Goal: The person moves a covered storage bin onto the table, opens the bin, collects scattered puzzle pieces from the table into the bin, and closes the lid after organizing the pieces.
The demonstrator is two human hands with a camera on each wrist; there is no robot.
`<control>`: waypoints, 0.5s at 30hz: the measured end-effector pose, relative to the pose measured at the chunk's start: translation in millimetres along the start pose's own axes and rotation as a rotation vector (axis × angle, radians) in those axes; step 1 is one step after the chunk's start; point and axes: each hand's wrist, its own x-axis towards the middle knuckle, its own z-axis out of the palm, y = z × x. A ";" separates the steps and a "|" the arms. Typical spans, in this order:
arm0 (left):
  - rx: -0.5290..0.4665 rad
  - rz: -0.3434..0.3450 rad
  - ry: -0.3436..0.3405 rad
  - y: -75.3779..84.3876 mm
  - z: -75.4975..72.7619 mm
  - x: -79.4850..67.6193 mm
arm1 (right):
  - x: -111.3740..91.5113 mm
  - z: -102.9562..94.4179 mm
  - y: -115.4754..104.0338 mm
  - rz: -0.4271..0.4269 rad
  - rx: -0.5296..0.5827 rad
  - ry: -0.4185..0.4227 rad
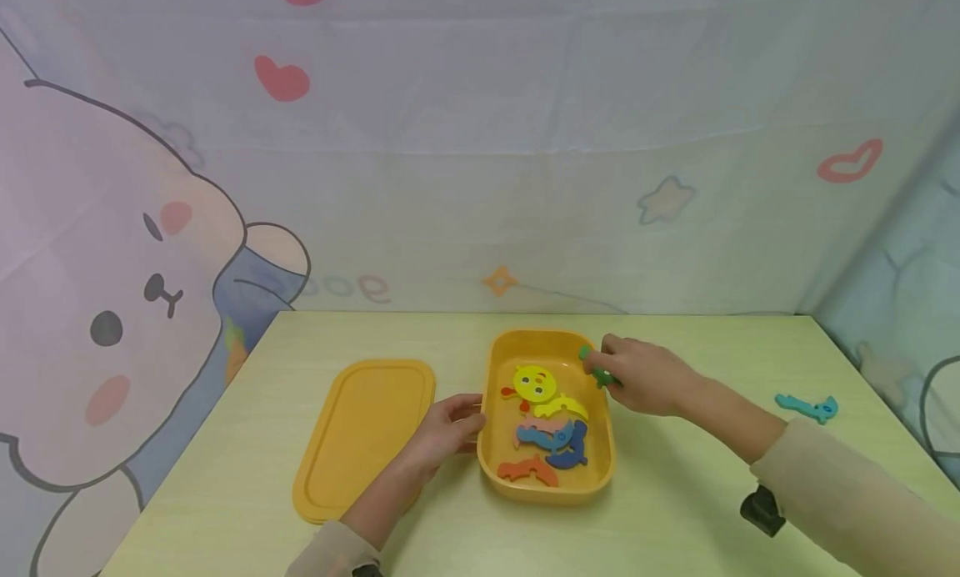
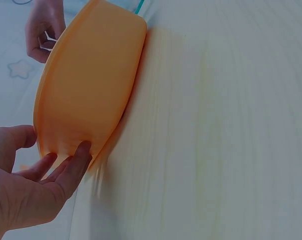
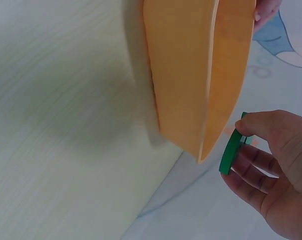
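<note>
grn arc [image 3: 231,152] in r fingers [image 3: 242,187]

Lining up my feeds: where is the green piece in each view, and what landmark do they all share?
Head: right of centre, the green piece is held in the right grip at the box's far right edge.
Left wrist: not visible, though the right grip shows at upper left.
Right wrist: right of centre, just below mid-height, pinched.
Shared landmark: the yellow-orange box.
</note>
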 end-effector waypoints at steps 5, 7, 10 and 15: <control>-0.001 0.004 -0.005 0.3 0.2 -1.0 | 2.2 0.4 -8.1 -0.012 0.008 -0.023; -0.002 0.005 -0.006 0.5 -0.1 -1.2 | 3.1 0.4 -11.8 -0.015 0.011 -0.029; -0.004 0.005 -0.004 1.2 -0.6 -1.6 | 4.2 0.8 -17.7 -0.033 0.009 -0.032; -0.008 0.024 -0.012 0.6 -0.5 -2.1 | 4.8 1.9 -27.8 -0.068 0.004 -0.044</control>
